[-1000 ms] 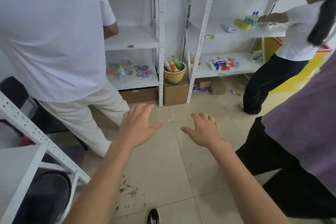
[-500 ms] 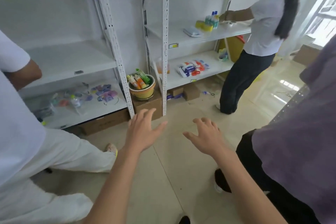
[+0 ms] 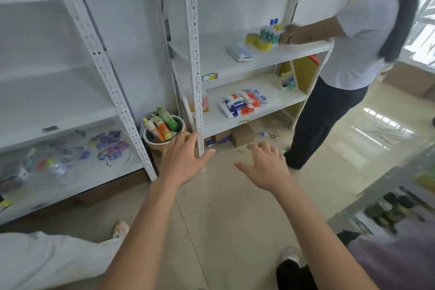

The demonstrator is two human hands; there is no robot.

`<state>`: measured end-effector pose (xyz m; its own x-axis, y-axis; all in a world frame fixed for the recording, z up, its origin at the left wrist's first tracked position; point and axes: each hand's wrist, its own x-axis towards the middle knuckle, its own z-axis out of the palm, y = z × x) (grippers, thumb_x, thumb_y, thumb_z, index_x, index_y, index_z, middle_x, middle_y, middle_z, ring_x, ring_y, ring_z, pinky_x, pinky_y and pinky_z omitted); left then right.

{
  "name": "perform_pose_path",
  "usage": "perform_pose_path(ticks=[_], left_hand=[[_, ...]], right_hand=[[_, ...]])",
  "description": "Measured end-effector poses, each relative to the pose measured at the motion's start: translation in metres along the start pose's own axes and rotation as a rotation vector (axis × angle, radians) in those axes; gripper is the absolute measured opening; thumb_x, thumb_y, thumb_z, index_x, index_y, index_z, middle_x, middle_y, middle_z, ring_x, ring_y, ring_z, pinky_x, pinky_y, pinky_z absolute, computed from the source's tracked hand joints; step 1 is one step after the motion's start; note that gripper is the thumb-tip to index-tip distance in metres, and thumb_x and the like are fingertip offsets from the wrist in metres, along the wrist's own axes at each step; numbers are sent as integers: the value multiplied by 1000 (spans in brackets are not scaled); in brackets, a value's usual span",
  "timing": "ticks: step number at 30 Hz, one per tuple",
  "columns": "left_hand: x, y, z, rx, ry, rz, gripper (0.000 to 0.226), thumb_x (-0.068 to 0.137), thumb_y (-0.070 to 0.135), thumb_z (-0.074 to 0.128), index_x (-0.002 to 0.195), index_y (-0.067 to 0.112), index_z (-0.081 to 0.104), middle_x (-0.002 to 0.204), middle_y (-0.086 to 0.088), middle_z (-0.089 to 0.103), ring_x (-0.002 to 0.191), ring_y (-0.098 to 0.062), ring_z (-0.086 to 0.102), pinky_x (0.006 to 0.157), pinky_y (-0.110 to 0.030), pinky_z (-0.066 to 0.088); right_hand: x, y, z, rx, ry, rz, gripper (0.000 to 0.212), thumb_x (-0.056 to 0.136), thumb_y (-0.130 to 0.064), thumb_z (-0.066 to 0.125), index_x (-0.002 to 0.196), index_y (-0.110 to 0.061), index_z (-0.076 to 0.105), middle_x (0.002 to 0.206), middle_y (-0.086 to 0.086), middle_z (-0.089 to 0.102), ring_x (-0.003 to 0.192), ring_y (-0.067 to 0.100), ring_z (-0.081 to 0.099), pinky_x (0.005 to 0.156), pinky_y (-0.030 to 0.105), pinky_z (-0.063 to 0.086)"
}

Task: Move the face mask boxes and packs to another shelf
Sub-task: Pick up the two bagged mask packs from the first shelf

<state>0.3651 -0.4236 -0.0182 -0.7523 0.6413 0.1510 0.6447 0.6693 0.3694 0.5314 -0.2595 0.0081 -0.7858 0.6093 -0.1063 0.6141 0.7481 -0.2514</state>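
Observation:
A pack of blue face masks (image 3: 240, 52) lies on the middle shelf of the right white rack (image 3: 270, 56). White, blue and orange packs (image 3: 242, 102) lie on the shelf below it. My left hand (image 3: 182, 159) and my right hand (image 3: 266, 166) are stretched out over the floor in front of the racks, fingers spread and holding nothing. Both are well short of the shelves.
A person in a white shirt (image 3: 357, 37) stands at the right rack, hands on its middle shelf beside bottles and yellow tape rolls (image 3: 256, 41). A pot of tubes (image 3: 162, 129) sits between the racks. Small packets (image 3: 109, 146) lie on the left rack. Another person's leg (image 3: 47, 259) is at lower left.
The view has swung right and closer to the right rack. The person in white at the left has slid out of frame. Both hands stay spread and hold nothing.

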Motion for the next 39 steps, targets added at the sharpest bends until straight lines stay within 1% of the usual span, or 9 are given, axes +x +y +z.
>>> perform_pose_path(ticks=[8, 11, 16, 20, 23, 25, 32, 36, 39], left_hand=[[155, -7, 32, -22, -4, 2, 75, 89, 75, 42, 149, 30, 39, 148, 0, 45, 136, -26, 42, 109, -46, 35], [220, -5, 43, -65, -23, 22, 77, 88, 76, 41, 150, 30, 37, 150, 0, 43, 138, -24, 40, 111, -47, 38], [332, 7, 54, -106, -36, 93, 79, 88, 76, 38, 152, 31, 35, 161, 2, 32, 145, -23, 34, 114, -50, 36], [407, 23, 70, -158, -90, 110, 76, 87, 75, 40, 148, 30, 38, 154, 3, 41, 142, -21, 37, 113, -49, 37], [460, 38, 87, -215, -88, 105, 62, 90, 69, 47, 139, 32, 44, 145, 3, 48, 131, -20, 48, 106, -43, 42], [492, 47, 99, -247, -87, 88, 60, 91, 67, 49, 140, 33, 45, 145, 3, 49, 131, -20, 47, 105, -40, 43], [577, 70, 125, -307, -94, -48, 60, 93, 61, 51, 146, 33, 42, 152, 4, 42, 138, -21, 41, 113, -46, 36], [613, 69, 131, -347, -99, -112, 58, 95, 60, 50, 147, 34, 41, 153, 4, 40, 140, -20, 39, 114, -43, 34], [629, 67, 137, -390, -118, -140, 57, 96, 58, 50, 147, 34, 41, 154, 5, 40, 140, -19, 40, 114, -43, 34]], right_hand=[[169, -5, -7, 10, -11, -46, 70, 87, -70, 48, 141, -25, 45, 144, 6, 45, 134, 32, 41, 108, 48, 37], [231, -4, -21, 19, -42, -16, 74, 88, -71, 45, 146, -25, 42, 147, 7, 43, 136, 33, 39, 110, 47, 35], [327, 12, -46, 82, -8, 53, 70, 92, -65, 47, 149, -26, 38, 155, 5, 36, 141, 34, 34, 114, 49, 31], [395, 33, -58, 125, -8, 87, 69, 92, -64, 48, 149, -26, 37, 155, 5, 35, 140, 32, 35, 114, 49, 33], [452, 53, -66, 149, -10, 94, 66, 93, -64, 47, 146, -26, 39, 151, 6, 39, 135, 32, 39, 109, 50, 38], [493, 67, -70, 173, -13, 94, 65, 93, -63, 48, 146, -27, 41, 150, 5, 41, 134, 33, 41, 107, 49, 39], [636, 104, -82, 368, -57, 83, 59, 91, -55, 55, 138, -19, 52, 141, 9, 51, 127, 31, 50, 107, 42, 40], [715, 106, -81, 474, -80, 146, 66, 92, -47, 61, 144, -11, 42, 143, 20, 44, 130, 38, 48, 111, 45, 38], [761, 100, -76, 450, -51, 217, 79, 90, -56, 62, 145, -6, 35, 142, 22, 41, 130, 42, 44, 109, 47, 38]])
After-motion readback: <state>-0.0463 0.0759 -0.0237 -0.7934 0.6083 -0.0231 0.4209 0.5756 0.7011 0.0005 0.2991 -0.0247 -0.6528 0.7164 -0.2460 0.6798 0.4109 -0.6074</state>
